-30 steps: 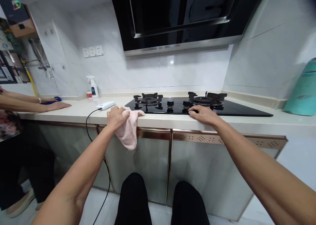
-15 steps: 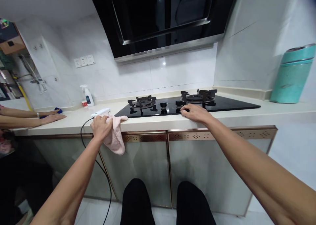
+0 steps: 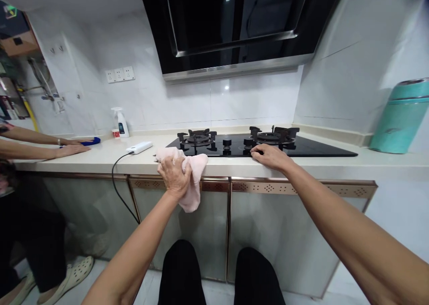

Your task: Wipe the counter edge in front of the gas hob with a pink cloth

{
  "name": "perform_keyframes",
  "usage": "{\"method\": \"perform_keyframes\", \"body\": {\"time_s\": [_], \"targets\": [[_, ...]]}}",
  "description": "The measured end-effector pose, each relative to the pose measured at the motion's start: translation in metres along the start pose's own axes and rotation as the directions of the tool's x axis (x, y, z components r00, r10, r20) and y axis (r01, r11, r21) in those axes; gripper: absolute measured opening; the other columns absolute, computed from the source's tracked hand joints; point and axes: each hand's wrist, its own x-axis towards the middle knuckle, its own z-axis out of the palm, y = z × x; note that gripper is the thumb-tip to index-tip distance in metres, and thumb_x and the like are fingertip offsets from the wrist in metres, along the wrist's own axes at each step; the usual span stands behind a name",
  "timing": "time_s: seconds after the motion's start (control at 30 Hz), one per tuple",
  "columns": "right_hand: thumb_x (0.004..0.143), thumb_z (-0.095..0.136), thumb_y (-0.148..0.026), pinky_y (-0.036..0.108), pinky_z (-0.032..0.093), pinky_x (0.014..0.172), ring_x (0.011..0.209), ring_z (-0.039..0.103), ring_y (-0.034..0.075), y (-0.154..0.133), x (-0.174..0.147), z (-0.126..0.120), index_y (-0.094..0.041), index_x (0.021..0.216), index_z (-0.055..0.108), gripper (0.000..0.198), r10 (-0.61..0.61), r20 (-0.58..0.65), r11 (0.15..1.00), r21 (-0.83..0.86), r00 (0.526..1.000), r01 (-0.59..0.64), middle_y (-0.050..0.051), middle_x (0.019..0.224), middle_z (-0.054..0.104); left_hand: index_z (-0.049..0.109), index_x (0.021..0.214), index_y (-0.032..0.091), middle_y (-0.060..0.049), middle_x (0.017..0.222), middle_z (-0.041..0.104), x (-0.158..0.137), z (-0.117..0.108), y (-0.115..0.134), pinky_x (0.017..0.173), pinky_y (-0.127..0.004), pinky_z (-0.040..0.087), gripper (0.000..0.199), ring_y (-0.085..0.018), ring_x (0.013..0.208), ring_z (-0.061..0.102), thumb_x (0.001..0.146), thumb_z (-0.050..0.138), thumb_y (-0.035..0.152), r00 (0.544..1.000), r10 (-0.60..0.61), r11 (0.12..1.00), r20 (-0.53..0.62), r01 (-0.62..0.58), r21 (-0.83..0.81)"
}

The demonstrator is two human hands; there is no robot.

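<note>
Cloth [image 3: 197,173] gripped at the front edge of the desk [image 3: 100,156]

The person's left hand [image 3: 174,175] bends its fingers over the pink cloth, gripping it; part lies on top, the rest hangs before the cabinet doors [image 3: 204,233]. The right hand [image 3: 272,156] rests at the edge by the black hob [image 3: 321,149], near its knobs [image 3: 227,143], fingers loosely curled; whether they close on anything cannot be told. A white device [image 3: 140,147] with a black cable [image 3: 113,182] lies left of the cloth. Farther back stands a spray bottle [image 3: 121,124]; at far left another person's hands [image 3: 72,150] rest on the desk, one at a blue cloth [image 3: 91,141].
</note>
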Motion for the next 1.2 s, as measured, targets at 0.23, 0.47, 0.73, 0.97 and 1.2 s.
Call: {"method": "perform_keyframes", "body": {"time_s": [0.23,0.47,0.73,0.97,1.2], "targets": [[0.088,0.044,-0.045,0.042,0.05,0.086,0.11,0.062,0.031,0.001,0.0,0.001,-0.03,0.112,0.072,0.04,0.008,-0.001,1.0,-0.018,1.0,-0.008,0.004,0.13,0.065,0.064,0.126,0.026,-0.015,0.136,0.051,0.0,0.005,-0.004,0.111,-0.049,0.021,0.046,-0.033,0.134,0.037,0.096,0.042,0.054,0.998,0.064,0.998,0.008,-0.064,-0.012],[0.087,0.044,-0.045,0.041,0.049,0.087,0.108,0.062,0.03,0.003,0.001,0.002,-0.028,0.113,0.072,0.042,-0.007,0.008,1.0,-0.005,1.0,0.007,0.005,0.128,0.066,0.069,0.114,0.025,-0.014,0.118,0.058,0.013,-0.002,-0.009,0.105,-0.05,0.025,0.042,-0.033,0.118,0.047,0.095,0.043,0.052,0.986,0.161,0.986,-0.034,-0.16,0.049],[0.087,0.046,-0.045,0.041,0.049,0.081,0.105,0.063,0.031,0.003,0.002,0.001,-0.027,0.113,0.073,0.042,-0.004,0.005,1.0,0.004,1.0,0.004,0.007,0.128,0.066,0.071,0.101,0.023,-0.014,0.107,0.062,0.018,-0.001,-0.006,0.097,-0.051,0.029,0.032,-0.034,0.108,0.051,0.092,0.052,0.048,0.971,0.203,0.978,-0.13,-0.195,0.069],[0.09,0.042,-0.047,0.041,0.048,0.083,0.108,0.062,0.031,0.005,0.003,0.003,-0.027,0.11,0.073,0.042,-0.014,0.0,1.0,0.005,1.0,0.014,0.006,0.127,0.066,0.07,0.093,0.022,-0.012,0.102,0.063,0.022,-0.001,0.017,0.089,-0.048,0.032,0.031,-0.032,0.103,0.052,0.094,0.05,0.045,0.978,0.186,0.982,-0.1,-0.181,0.053],[0.089,0.047,-0.048,0.041,0.048,0.088,0.111,0.062,0.031,0.007,0.006,0.005,-0.028,0.107,0.075,0.039,0.012,-0.014,1.0,0.026,1.0,-0.012,0.004,0.126,0.067,0.07,0.089,0.023,-0.008,0.094,0.065,0.011,-0.007,0.08,0.084,-0.042,0.033,0.029,-0.026,0.095,0.056,0.094,0.053,0.047,0.911,0.406,0.903,-0.07,-0.411,-0.126]]}}
